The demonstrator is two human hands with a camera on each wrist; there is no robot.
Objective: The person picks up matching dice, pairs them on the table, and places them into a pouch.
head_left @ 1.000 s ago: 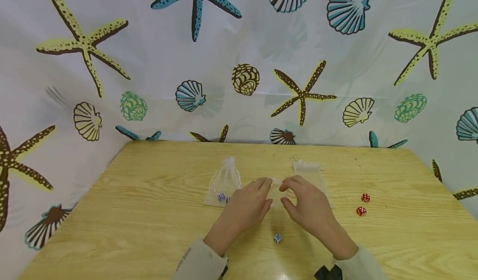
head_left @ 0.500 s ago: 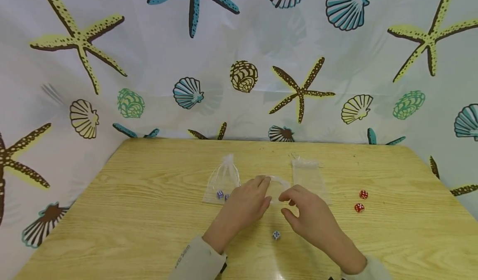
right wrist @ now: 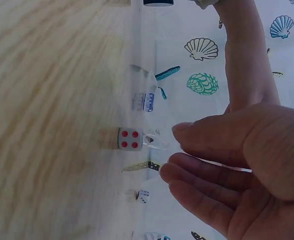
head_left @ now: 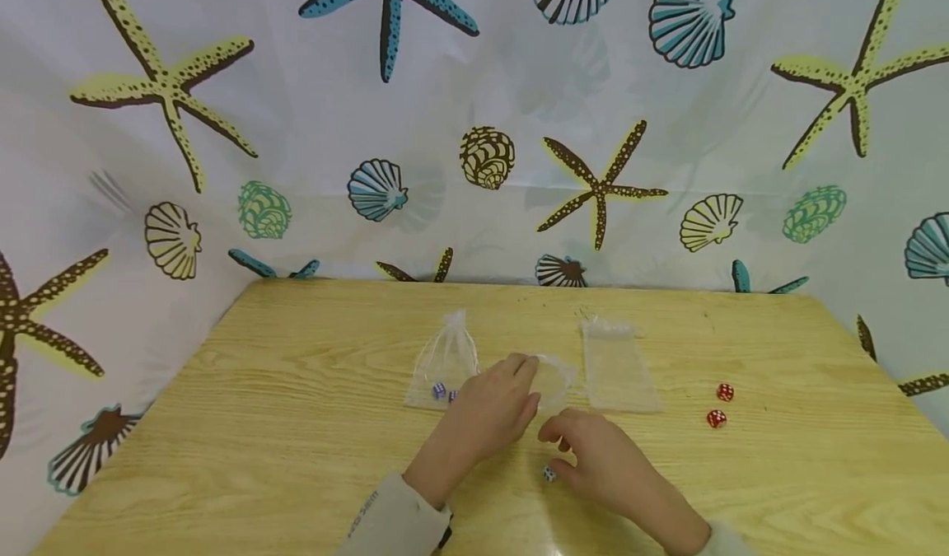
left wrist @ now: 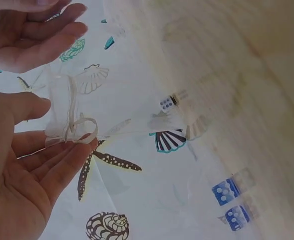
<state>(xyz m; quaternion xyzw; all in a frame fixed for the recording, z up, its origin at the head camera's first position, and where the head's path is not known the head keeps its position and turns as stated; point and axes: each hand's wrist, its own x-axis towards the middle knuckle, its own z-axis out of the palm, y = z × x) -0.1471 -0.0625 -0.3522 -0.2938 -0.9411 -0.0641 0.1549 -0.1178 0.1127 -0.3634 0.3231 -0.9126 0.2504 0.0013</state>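
Note:
In the head view my left hand (head_left: 491, 408) holds the mouth of a sheer white drawstring bag (head_left: 554, 381). The left wrist view shows its thumb and fingers around the bag's gathered top and ribbon (left wrist: 89, 129). My right hand (head_left: 604, 461) hovers just above a white die (head_left: 549, 474), thumb and fingers apart. From the right wrist, that die (right wrist: 130, 139) shows red pips and stands clear of the fingertips. A second white die (left wrist: 167, 103) with blue pips is hidden in the head view; I cannot tell if it is inside the bag.
Left of the hands lies another sheer bag (head_left: 448, 350) with two blue dice (head_left: 440, 390) at its bottom. A flat sheer bag (head_left: 619, 371) lies to the right. Two red dice (head_left: 717, 418) sit farther right on the wooden table (head_left: 296, 457). A patterned cloth (head_left: 445, 86) hangs behind.
My right hand has left the bag's mouth and come down toward me, to the white die. The left hand stays at the bag.

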